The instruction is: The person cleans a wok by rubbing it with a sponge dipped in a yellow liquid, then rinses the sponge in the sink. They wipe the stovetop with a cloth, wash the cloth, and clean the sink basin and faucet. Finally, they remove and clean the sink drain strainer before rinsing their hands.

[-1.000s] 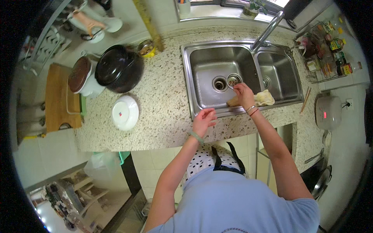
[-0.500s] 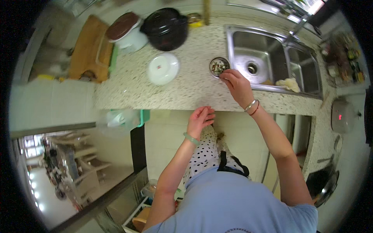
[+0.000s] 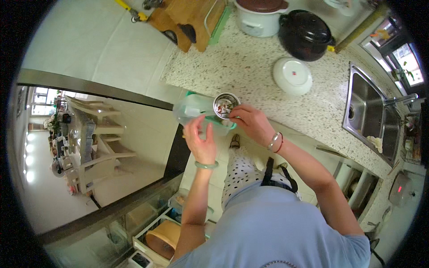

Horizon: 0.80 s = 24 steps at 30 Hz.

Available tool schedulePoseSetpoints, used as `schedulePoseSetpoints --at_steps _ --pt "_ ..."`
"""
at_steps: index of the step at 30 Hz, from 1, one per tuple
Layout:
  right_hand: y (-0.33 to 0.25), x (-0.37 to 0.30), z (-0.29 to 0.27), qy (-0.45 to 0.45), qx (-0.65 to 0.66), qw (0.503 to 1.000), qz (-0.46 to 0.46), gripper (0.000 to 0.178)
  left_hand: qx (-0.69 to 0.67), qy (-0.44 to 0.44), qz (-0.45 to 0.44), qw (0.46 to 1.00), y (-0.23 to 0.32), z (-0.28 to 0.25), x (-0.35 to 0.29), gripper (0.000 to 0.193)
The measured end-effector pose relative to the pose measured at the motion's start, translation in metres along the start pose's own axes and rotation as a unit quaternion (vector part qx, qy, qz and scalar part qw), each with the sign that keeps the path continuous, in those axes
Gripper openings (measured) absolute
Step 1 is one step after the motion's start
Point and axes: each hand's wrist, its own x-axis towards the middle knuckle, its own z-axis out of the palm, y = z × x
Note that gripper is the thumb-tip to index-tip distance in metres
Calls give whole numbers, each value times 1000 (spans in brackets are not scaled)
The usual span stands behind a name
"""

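Note:
A round metal sink strainer (image 3: 223, 107) with bits of food scraps inside is pinched at its rim between the fingers and thumb of my right hand (image 3: 255, 126). It hangs just off the counter's front edge, over a green bin (image 3: 232, 127) lined with a clear plastic bag (image 3: 187, 107). My left hand (image 3: 199, 142) is beside the bag and a little nearer to me, its fingers and thumb apart. Nothing shows in it. Whether its fingertips touch the bag I cannot tell.
On the speckled counter (image 3: 214, 67) are an upturned white plate (image 3: 292, 76), a black lidded pot (image 3: 306, 35) and a white pot (image 3: 257, 22). Cutting boards (image 3: 190, 18) lean at the back left. The steel sink (image 3: 364, 91) is at right. A glass door frame (image 3: 89, 82) stands left.
The view has turned left. My right hand has carried the strainer from beside the sink to above the bin. My left hand has moved to the bag, its fingers spreading wider.

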Motion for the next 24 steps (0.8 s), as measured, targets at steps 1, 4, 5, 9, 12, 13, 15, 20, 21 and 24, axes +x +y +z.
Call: schedulePoseSetpoints --at_steps 1,4,5,9,12,13,15,20,21,24 --pt "0 13 19 -45 9 999 18 10 93 5 64 994 -9 -12 22 34" --pt "6 35 75 -122 -4 992 42 9 275 -18 180 944 -36 -26 75 35" --pt "11 39 92 -144 -52 988 36 8 313 -35 216 924 -47 -28 93 33" --pt "20 42 123 -169 -121 968 140 10 265 -146 184 935 -115 -13 132 6" --pt "26 31 132 -118 -123 968 185 10 192 -116 102 969 -121 -9 153 11" --pt "28 29 132 -105 -107 970 193 10 149 -140 65 977 -111 -12 160 10" --pt "30 27 133 -81 -74 972 207 10 78 -118 89 986 -107 -13 161 9" --pt "26 26 135 -42 72 932 352 20 -129 -252 -45 958 -72 -35 128 24" --pt "31 23 138 -2 163 909 384 20 -182 -277 -85 940 -72 -31 115 28" --pt "39 13 154 86 340 838 418 21 -249 -326 -196 891 -89 -18 97 37"
